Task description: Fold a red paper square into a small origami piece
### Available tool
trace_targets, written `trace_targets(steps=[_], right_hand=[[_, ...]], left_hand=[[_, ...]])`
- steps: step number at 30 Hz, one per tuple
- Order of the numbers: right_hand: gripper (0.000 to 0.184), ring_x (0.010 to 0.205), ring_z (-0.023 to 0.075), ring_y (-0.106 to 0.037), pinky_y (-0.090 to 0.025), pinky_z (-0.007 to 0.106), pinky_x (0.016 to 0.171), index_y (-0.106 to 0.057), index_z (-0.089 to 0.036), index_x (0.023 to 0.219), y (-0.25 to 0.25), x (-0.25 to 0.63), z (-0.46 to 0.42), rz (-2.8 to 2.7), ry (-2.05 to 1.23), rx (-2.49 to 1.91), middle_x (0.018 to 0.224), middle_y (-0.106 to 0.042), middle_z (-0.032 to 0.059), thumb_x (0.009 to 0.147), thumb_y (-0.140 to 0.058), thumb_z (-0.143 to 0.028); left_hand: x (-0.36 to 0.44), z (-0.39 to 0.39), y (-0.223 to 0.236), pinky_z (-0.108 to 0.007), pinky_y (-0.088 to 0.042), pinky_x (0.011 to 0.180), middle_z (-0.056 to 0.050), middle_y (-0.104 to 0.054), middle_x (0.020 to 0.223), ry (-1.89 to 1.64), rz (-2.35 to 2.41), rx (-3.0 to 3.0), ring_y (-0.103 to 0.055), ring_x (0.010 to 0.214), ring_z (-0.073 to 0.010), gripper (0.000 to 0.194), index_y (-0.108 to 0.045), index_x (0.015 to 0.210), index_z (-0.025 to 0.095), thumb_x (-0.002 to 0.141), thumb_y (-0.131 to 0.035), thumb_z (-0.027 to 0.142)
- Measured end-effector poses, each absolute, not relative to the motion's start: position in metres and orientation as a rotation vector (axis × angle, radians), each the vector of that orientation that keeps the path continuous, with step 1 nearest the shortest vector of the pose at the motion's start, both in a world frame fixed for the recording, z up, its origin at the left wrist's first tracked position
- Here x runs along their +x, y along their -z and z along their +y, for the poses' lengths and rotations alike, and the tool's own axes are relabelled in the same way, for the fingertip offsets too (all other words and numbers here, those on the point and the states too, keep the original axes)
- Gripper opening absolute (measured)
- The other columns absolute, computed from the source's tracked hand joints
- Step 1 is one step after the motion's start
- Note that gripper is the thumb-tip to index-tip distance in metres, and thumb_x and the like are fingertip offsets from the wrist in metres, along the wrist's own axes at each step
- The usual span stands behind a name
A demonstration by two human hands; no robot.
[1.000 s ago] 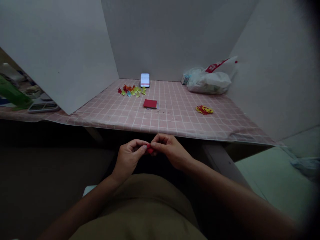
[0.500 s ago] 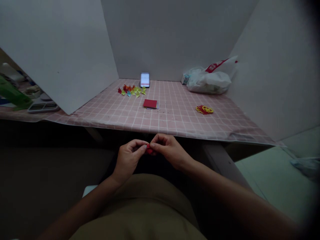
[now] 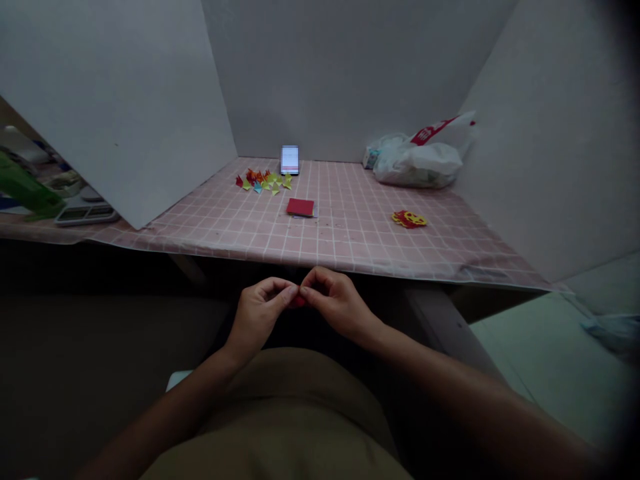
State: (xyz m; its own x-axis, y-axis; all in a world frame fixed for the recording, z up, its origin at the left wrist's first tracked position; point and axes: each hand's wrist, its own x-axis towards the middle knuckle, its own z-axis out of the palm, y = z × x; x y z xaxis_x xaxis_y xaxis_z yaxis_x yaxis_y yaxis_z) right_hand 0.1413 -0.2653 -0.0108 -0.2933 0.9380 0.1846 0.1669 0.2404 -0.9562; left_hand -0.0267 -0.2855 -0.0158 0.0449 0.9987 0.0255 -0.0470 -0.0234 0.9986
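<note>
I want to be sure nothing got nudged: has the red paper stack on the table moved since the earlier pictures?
No; the red paper stack sits in the same place, nearer the table's front edge than the phone.

Pink checked tabletop (image 3: 350,243): folded pieces (image 3: 265,180) in red, orange, yellow, blue; lit phone (image 3: 290,160); red-topped stack (image 3: 301,207); red-and-yellow cutouts (image 3: 409,219); white plastic bag (image 3: 420,163) at back right; scale (image 3: 86,212) far left.

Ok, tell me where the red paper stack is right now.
In the head view, the red stack lies on the table just left of centre, in front of the phone and the small folded papers.
</note>
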Motion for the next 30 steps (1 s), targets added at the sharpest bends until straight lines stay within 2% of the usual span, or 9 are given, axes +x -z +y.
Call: trace_targets(steps=[7,21,25,30], right_hand=[[0.011,0.065,0.0124,-0.058,-0.045,0.027,0.063,-0.064,-0.017,0.079,0.0109,0.1428,-0.2620,-1.540,-1.377,-1.029,0.073,-0.064,0.0001,0.082,-0.065,-0.027],[0.008,0.062,0.0106,-0.058,-0.044,0.026,0.063,-0.064,-0.017,0.082,0.0139,0.1453,-0.2578,-1.434,-1.465,-1.025,0.074,-0.064,-0.0016,0.082,-0.065,-0.025],[0.008,0.060,0.0094,-0.057,-0.044,0.026,0.061,-0.063,-0.017,0.086,0.0148,0.1453,-0.2578,-1.412,-1.515,-0.995,0.077,-0.064,-0.0019,0.080,-0.066,-0.022],[0.005,0.058,0.0096,-0.057,-0.044,0.026,0.059,-0.063,-0.017,0.082,0.0164,0.1454,-0.2568,-1.397,-1.535,-1.006,0.071,-0.063,-0.0025,0.078,-0.065,-0.018]], left_hand=[[-0.0252,-0.2810,0.0221,-0.023,-0.056,0.070,-0.001,-0.074,0.072,-1.229,1.112,1.113,-0.068,0.069,-0.0123,0.015,-0.075,0.079,0.016,0.078,-0.078,0.030],[-0.0269,-0.2789,0.0217,-0.023,-0.056,0.065,-0.002,-0.073,0.072,-1.146,1.087,0.906,-0.066,0.065,-0.0114,0.020,-0.074,0.077,0.012,0.069,-0.083,0.028],[-0.0273,-0.2792,0.0232,-0.022,-0.056,0.067,-0.003,-0.074,0.074,-1.148,1.075,0.862,-0.067,0.067,-0.0119,0.020,-0.074,0.078,0.012,0.069,-0.083,0.028],[-0.0271,-0.2793,0.0232,-0.023,-0.056,0.067,-0.003,-0.074,0.075,-1.101,1.056,0.843,-0.068,0.068,-0.0125,0.017,-0.073,0.078,0.012,0.070,-0.082,0.024]])
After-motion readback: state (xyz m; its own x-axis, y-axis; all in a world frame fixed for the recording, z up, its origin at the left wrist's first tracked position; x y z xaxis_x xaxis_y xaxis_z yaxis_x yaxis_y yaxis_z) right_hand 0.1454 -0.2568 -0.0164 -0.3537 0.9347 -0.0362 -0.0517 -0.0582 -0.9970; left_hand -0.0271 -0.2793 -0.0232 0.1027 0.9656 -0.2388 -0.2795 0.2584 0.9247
